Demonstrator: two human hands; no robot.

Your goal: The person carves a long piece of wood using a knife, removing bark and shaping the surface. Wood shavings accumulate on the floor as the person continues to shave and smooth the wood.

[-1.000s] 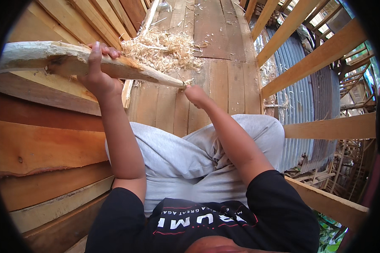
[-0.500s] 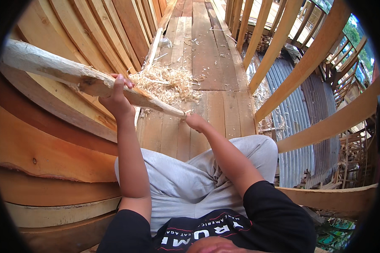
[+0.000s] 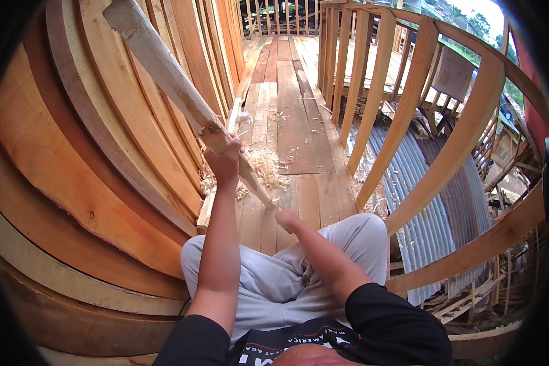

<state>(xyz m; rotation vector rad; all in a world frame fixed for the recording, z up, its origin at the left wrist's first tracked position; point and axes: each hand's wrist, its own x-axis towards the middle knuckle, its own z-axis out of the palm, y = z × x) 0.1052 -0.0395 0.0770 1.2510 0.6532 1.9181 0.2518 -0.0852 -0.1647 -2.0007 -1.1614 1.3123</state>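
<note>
A long, pale wooden pole (image 3: pixel 169 76) slants from the upper left down toward the floor, thick at its far end and tapering to a narrow tip near my knees. My left hand (image 3: pixel 224 161) is wrapped round it partway along, beside a rough brown patch. Just right of the narrow tip, my right hand (image 3: pixel 288 220) is closed in a fist; whatever it may hold is hidden, and I cannot tell whether it touches the tip. Curly wood shavings (image 3: pixel 267 169) lie heaped on the floor below the pole.
Upright planks (image 3: pixel 113 140) line the left side closely. Slatted wooden railing (image 3: pixel 421 70) runs along the right, with corrugated metal sheets (image 3: pixel 409 201) below it. The plank floor (image 3: pixel 296 122) stretches ahead, strewn with shavings. My grey-trousered legs (image 3: pixel 274 268) are folded beneath my arms.
The pole has swung from lying across to the left to pointing more steeply ahead. My left hand moved with it, to the right; my view has tilted up, showing more floor ahead.
</note>
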